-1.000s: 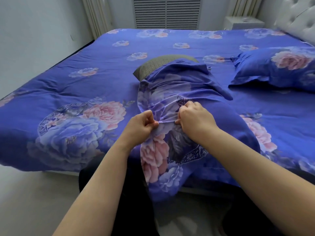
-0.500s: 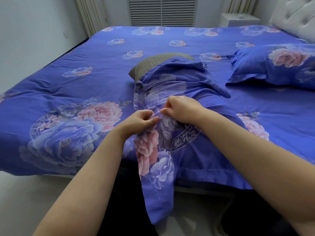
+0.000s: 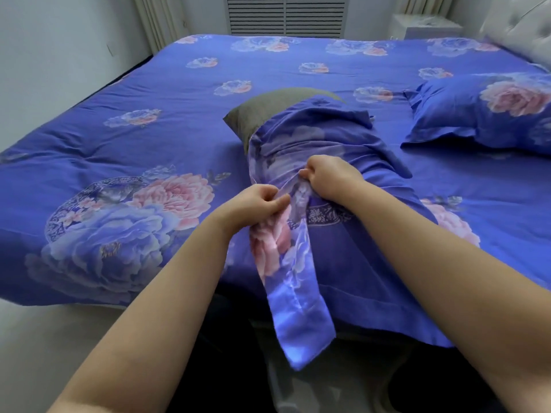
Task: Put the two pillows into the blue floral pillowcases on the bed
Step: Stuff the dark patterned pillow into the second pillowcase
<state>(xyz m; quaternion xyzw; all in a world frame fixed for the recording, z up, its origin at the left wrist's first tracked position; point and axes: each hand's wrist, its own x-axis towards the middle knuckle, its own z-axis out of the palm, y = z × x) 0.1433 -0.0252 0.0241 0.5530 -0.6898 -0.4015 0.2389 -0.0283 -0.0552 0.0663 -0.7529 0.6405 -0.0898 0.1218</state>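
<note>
Pillowcase bunched in closed left hand and right hand; should draw evenly over grey pillow

Blue pillowcase with pink florals, grey pillow, blue floral bedspread

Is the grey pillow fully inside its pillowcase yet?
No, partly out. The grey pillow's far end sticks out of the pillowcase, while both hands, left and right, pinch bunched fabric nearer the bed's edge.
</note>
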